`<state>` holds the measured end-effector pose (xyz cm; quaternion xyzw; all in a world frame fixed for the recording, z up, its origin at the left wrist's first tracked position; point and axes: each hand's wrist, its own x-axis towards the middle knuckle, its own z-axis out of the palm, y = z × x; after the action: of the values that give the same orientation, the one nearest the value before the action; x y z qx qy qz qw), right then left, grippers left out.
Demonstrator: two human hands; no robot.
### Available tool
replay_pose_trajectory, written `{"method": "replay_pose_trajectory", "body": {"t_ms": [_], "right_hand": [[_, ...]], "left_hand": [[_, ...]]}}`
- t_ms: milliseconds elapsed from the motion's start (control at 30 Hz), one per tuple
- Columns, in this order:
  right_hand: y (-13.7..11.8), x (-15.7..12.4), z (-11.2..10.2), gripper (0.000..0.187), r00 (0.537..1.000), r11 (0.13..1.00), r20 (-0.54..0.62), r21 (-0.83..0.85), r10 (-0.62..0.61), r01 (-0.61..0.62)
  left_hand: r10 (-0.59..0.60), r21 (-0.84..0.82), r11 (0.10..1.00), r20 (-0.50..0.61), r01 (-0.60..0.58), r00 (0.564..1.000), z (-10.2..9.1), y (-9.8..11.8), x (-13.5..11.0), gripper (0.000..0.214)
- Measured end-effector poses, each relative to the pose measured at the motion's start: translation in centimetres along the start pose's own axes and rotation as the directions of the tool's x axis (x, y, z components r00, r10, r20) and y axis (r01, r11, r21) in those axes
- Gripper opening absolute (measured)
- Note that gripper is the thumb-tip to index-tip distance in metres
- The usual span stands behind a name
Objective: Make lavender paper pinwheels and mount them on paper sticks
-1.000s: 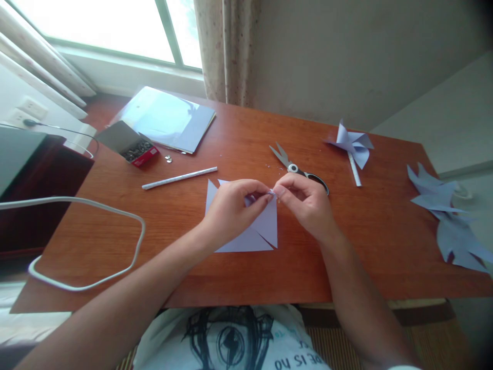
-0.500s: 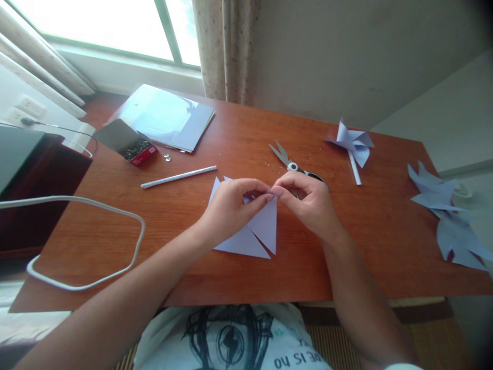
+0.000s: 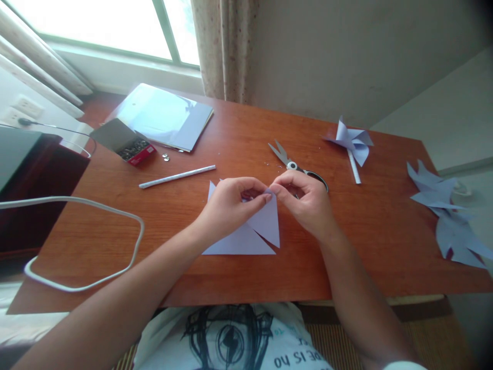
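Note:
A pale sheet of paper (image 3: 241,242) with slits cut in from its corners lies on the table below my hands. My left hand (image 3: 233,203) reaches over it, thumb and fingers pinched on its far right corner. At the same corner, my right hand (image 3: 306,200) pinches the paper between thumb and forefinger, its fingertips almost touching those of the left. The paper's middle is partly hidden under my left hand. Just beyond my right hand lie scissors (image 3: 291,165), blades slightly apart, their handles partly covered by that hand.
A rolled paper stick (image 3: 177,177) lies left of the sheet. Behind it are an open red box of thumbtacks (image 3: 140,152), a few loose tacks (image 3: 165,157) and a folder (image 3: 165,115). Rightward are a paper pinwheel (image 3: 352,144), cut papers (image 3: 452,216); leftward, a white cable (image 3: 140,231).
The sheet has turned slightly on the table, its near right flap shifting right and up. Both hands stay pinched at the corner, with only a small shift.

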<state>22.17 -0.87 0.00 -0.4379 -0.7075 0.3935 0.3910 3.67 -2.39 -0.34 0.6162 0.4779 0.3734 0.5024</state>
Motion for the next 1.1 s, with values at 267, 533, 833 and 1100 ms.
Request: {"method": "replay_pose_trajectory", "body": {"t_ms": [267, 533, 833, 1100], "right_hand": [[0.26, -0.05, 0.13, 0.012, 1.000, 1.000, -0.025, -0.008, -0.016, 0.016], [0.15, -0.04, 0.24, 0.012, 0.994, 0.991, -0.059, -0.097, -0.094, 0.088], [-0.22, -0.12, 0.34, 0.013, 0.981, 0.969, -0.090, -0.192, -0.173, 0.154], [-0.37, -0.17, 0.65, 0.013, 0.977, 0.965, -0.098, -0.200, -0.189, 0.167]], "left_hand": [[-0.002, -0.011, 1.000, 0.006, 0.002, 1.000, -0.10, -0.04, 0.00, 0.014], [-0.001, -0.039, 0.999, -0.012, 0.001, 1.000, 0.13, 0.01, -0.05, 0.015], [0.001, -0.042, 0.999, -0.033, -0.002, 0.999, 0.28, 0.24, -0.14, 0.020], [0.020, -0.060, 0.998, -0.048, -0.023, 0.999, 0.41, 0.08, -0.19, 0.017]]}}
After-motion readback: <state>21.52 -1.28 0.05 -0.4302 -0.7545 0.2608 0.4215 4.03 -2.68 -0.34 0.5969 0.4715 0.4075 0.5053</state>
